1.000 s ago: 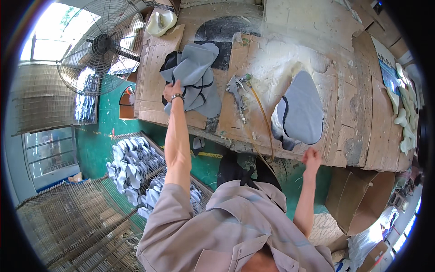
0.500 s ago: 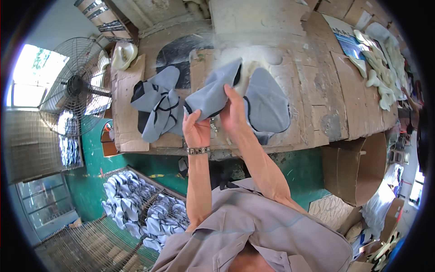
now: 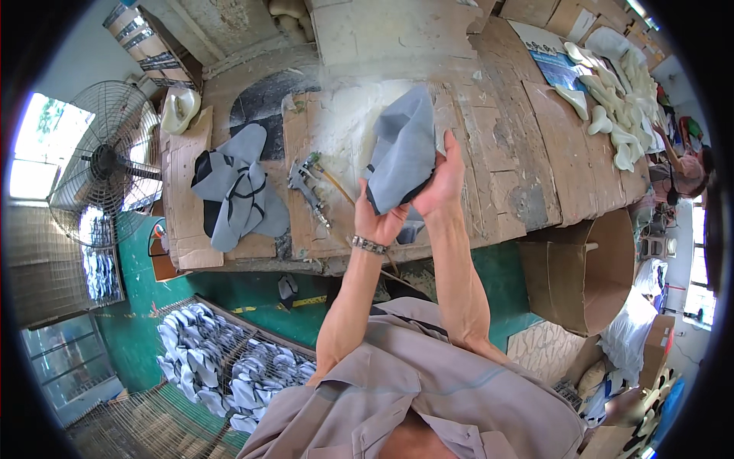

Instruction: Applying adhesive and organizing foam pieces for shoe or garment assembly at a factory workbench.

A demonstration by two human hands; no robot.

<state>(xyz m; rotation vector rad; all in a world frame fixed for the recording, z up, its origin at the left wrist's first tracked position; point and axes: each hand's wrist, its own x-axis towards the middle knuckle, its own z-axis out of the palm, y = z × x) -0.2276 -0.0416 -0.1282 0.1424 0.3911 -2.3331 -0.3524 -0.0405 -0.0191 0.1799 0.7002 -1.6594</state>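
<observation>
Both my hands hold a grey fabric piece with black edging over the workbench. My left hand, with a bracelet at its wrist, grips the lower left edge. My right hand is wrapped around the lower right side, its thumb pointing up. Below the hands, a bit of grey fabric shows; the rest of it is hidden. To the left lies a metal tool beside a thin wooden stick. Further left, several similar grey pieces with black strips lie in a loose pile.
Cardboard covers the workbench. Cream moulded pieces are heaped at its far right; another cream piece sits far left. A wire fan stands left. Below are a rack of grey pieces and an open cardboard box.
The fabric piece has moved right and turned more upright, uncovering the metal tool. The grey piece lying on the right is now mostly hidden behind it. The view has shifted slightly.
</observation>
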